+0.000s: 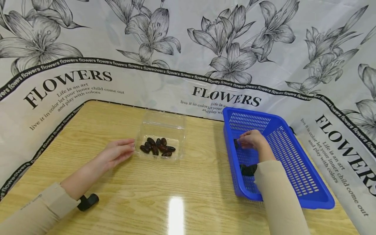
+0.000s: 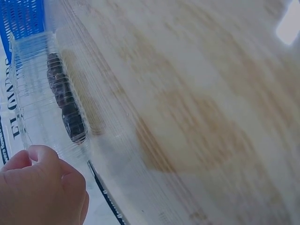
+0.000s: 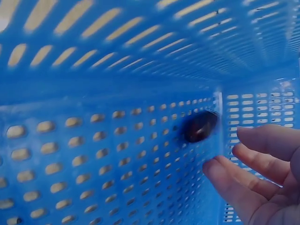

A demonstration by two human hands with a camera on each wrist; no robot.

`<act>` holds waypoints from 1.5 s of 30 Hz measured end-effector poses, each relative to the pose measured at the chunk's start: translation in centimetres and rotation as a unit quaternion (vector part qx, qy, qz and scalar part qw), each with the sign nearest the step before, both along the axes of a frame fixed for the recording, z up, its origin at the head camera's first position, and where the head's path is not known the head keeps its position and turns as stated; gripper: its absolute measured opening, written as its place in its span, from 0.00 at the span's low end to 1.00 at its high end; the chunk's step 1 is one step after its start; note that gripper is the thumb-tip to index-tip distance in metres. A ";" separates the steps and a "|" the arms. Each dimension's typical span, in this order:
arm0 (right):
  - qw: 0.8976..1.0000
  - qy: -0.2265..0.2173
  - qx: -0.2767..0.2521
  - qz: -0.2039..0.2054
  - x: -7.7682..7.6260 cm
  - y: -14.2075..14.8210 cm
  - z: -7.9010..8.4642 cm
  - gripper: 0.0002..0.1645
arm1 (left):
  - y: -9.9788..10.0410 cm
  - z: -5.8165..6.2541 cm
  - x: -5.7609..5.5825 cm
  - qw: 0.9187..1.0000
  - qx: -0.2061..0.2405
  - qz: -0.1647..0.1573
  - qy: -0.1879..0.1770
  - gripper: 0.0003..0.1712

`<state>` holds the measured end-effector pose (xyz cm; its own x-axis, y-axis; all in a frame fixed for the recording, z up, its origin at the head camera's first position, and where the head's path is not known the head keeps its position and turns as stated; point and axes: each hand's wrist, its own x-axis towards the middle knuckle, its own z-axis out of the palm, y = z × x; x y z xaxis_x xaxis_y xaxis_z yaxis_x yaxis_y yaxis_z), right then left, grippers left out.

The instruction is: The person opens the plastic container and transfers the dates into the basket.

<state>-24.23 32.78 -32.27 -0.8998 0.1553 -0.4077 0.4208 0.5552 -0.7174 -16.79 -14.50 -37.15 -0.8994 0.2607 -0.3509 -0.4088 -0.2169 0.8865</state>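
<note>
Several dark brown dates [image 1: 154,149] lie in a clear plastic box [image 1: 181,145] whose lid stands raised at the back. My left hand [image 1: 118,152] is at the box's left side; in the left wrist view its thumb and finger [image 2: 43,152] pinch the edge. My right hand [image 1: 252,140] is inside a blue plastic basket [image 1: 230,151], near its left wall. In the right wrist view a single date [image 3: 200,126] is in the basket, just beyond the spread fingertips. A gap shows between this date and the fingers, which hold nothing.
The basket stands on the right of the wood-grain table [image 1: 194,182], its slotted walls rising around my right hand. Behind the table hangs a flower-printed cloth [image 1: 164,78]. Both wrists wear black straps [image 1: 88,202].
</note>
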 end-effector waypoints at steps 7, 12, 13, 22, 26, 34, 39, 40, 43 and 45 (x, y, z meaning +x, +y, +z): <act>0.999 0.032 -0.028 0.019 0.2 -0.7 2.0 0.27 | 0.0 -0.2 0.0 1.000 -0.002 -0.003 0.004 0.35; 0.997 0.062 -0.025 0.046 0.0 -2.5 4.0 0.30 | -0.2 -0.2 0.1 1.000 0.002 -0.003 0.002 0.36; 0.996 0.068 -0.027 0.053 0.0 -2.8 4.4 0.30 | -0.2 -0.1 0.1 1.000 0.002 -0.004 0.001 0.36; 0.987 0.089 -0.041 0.125 0.3 -6.4 7.9 0.29 | -0.1 0.2 0.0 1.000 -0.001 -0.012 0.005 0.36; 0.983 0.088 -0.060 0.150 0.4 -8.3 8.6 0.28 | -0.2 0.4 0.0 1.000 -0.003 -0.010 0.003 0.35; 0.973 0.074 -0.082 0.203 0.1 -12.4 8.5 0.26 | 0.1 0.5 -0.3 1.000 0.007 -0.005 -0.004 0.35; 0.970 0.061 -0.103 0.214 0.0 -15.4 7.1 0.25 | 0.1 0.5 -0.3 1.000 0.012 -0.004 -0.007 0.35; 0.968 0.059 -0.106 0.218 0.1 -16.0 6.6 0.24 | 0.0 0.4 -0.3 1.000 0.011 -0.004 -0.008 0.35; 0.964 0.052 -0.110 0.235 0.3 -17.9 4.7 0.24 | 0.0 0.2 -0.2 1.000 0.009 -0.004 -0.008 0.35; 0.962 0.045 -0.112 0.245 0.5 -19.0 3.3 0.24 | 0.0 0.1 -0.1 1.000 0.008 -0.003 -0.008 0.35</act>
<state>-23.77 13.76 -28.93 -0.8759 -0.3789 -0.2988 0.0786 0.4989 -0.8631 -16.93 -14.50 -37.02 -0.8918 0.2719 -0.3617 -0.4248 -0.2275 0.8763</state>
